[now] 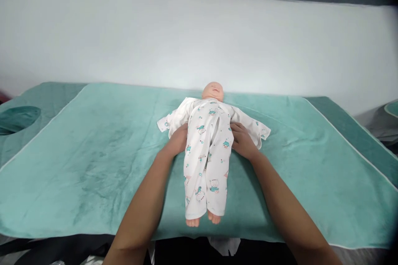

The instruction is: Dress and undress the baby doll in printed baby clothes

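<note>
A baby doll (213, 91) lies on its back, head away from me, its bare feet towards me. White printed baby pants (207, 161) cover its legs and reach high over its body. A white long-sleeved baby top (245, 122) is spread out on both sides, sleeves stretched outward. At the left edge of the pants, my left hand (179, 138) is closed, its fingertips hidden by the cloth. My right hand (244, 140) is closed at the opposite edge, fingers curled in against the pants with the tips tucked out of sight.
Green cloth (93, 153) with white piping covers the massage-style table, which has an oval face hole (20, 120) at far left. A white wall (199, 41) rises behind it. Grey fabric (381, 124) sits past the right end, and dark items lie below the front edge.
</note>
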Demonstrator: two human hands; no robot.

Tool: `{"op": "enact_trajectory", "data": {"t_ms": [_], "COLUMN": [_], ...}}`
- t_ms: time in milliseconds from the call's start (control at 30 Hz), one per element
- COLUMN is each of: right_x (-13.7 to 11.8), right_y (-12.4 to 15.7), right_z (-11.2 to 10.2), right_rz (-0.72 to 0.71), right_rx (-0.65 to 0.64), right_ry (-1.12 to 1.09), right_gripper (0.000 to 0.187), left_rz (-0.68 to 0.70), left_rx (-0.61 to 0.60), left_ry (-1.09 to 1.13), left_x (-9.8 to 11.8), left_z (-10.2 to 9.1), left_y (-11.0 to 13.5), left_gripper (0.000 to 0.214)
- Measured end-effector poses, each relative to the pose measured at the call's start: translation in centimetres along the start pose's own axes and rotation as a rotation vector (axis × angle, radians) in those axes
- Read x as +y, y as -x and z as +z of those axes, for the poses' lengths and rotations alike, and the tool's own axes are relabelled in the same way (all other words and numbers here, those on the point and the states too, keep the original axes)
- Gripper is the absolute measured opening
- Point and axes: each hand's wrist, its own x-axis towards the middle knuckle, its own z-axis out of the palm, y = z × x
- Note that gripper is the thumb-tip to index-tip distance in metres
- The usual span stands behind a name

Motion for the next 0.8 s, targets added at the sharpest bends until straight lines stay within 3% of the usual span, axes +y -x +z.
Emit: {"op": "enact_trajectory", "data": {"t_ms": [167, 333, 467, 533, 667, 800], "right_x": [-0.2, -1.1, -2.2, -2.6, -2.3, -1.5], "right_y": [0.5, -0.3, -0.5, -0.2, 0.7, 1.1], "right_z": [0.7, 1.4, 0.1, -0.5, -0.4, 0.3], "right_rz": [0.007, 0.061, -0.039, -0.078, -0.046, -0.006], "right_rx": [-0.154, -0.046, -0.033, -0.051, -0.118, -0.104], "right_ry": [0.12, 0.079, -0.126, -0.205, -0.302, -0.312], "right_gripper": [0.045, 0.039, 0.054, 0.059, 0.054, 0.049], "left_rz": [-0.042, -0.049, -0.095, -0.042, 0.069, 0.053], "left_rx": [0.003, 0.122, 0.237, 0.207, 0.029, -0.033], "left_ry": [0.215, 0.245, 0.24, 0.195, 0.058, 0.032], "left_x": [0.6, 1.5, 1.5, 1.3, 0.9, 0.6], "left_z": [0.1, 0.3, 0.4, 0.3, -0.1, 0.3], "left_y": [-0.3, -0.3, 0.0, 0.0, 0.2, 0.8], "left_gripper": [0.028, 0.046, 0.054, 0.058, 0.058, 0.07]}}
